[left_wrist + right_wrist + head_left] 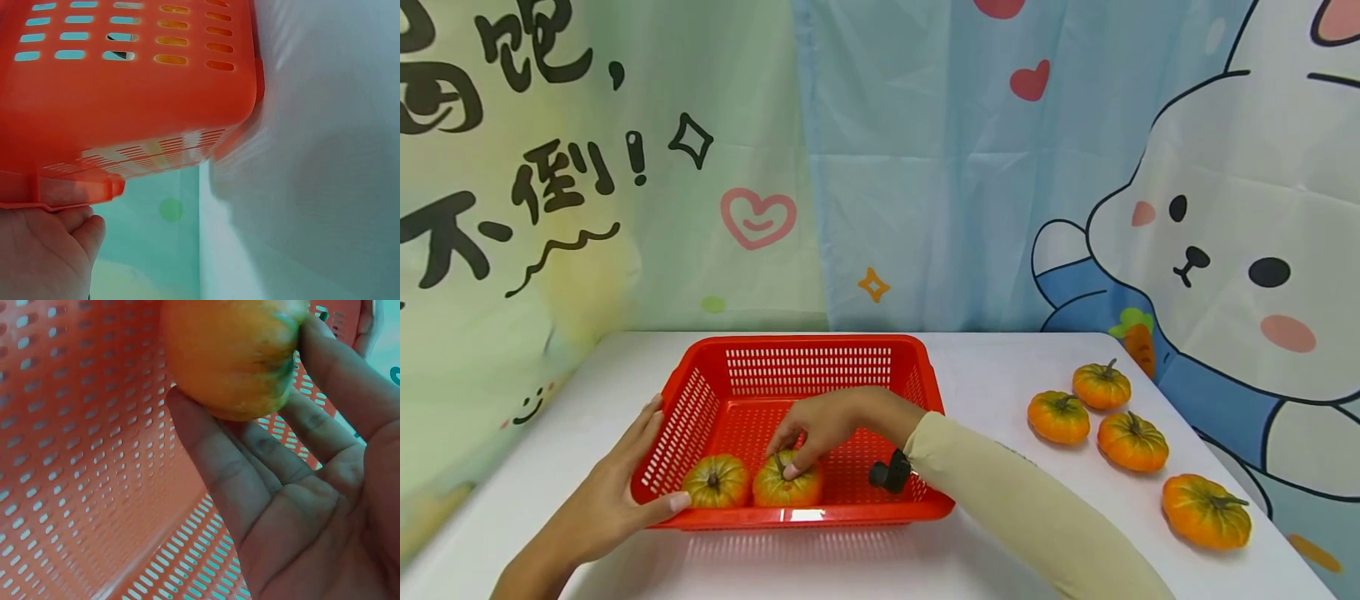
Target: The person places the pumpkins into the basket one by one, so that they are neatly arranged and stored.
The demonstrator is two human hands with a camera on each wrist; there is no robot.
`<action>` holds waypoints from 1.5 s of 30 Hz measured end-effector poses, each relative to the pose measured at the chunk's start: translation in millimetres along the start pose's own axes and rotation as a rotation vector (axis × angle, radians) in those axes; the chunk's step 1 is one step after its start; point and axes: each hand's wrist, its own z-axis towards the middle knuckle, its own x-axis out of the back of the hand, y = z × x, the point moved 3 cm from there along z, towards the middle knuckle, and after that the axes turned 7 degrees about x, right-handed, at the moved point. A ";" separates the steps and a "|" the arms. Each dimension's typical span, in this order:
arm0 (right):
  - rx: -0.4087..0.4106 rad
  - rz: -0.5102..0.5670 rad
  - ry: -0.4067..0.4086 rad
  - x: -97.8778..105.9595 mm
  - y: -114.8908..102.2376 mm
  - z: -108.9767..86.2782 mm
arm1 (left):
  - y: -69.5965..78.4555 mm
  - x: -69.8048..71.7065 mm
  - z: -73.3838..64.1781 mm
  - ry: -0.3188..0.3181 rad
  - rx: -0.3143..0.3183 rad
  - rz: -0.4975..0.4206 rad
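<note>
**White worktop (985, 375) carries a red basket (880, 517) and four pumpkins (1133, 442)**

The worktop is pale and smooth, its far corners rounded. The basket, a rectangular one with slotted walls, stands left of centre, its long side along the near edge, and casts a soft, light-flecked shadow in front of it. The orange pumpkins lie well apart from it, on the right. Three are grouped close together; whether they touch is hard to tell. The fourth pumpkin (1207, 512) lies nearer the front, close to the right edge.
</note>
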 end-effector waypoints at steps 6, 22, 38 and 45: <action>0.009 -0.044 0.013 -0.6 -3.5 2.4 | -0.6 1.3 -0.5 0.001 0.014 0.008; -0.021 0.017 0.037 -0.7 -3.7 -0.3 | -0.2 0.5 0.6 0.000 0.021 0.011; 0.030 0.191 0.103 0.9 -3.0 -5.2 | 0.5 -0.8 0.9 0.000 0.023 0.011; 0.072 0.175 0.147 5.4 -6.3 -8.5 | -0.1 -0.6 0.7 0.007 0.002 0.005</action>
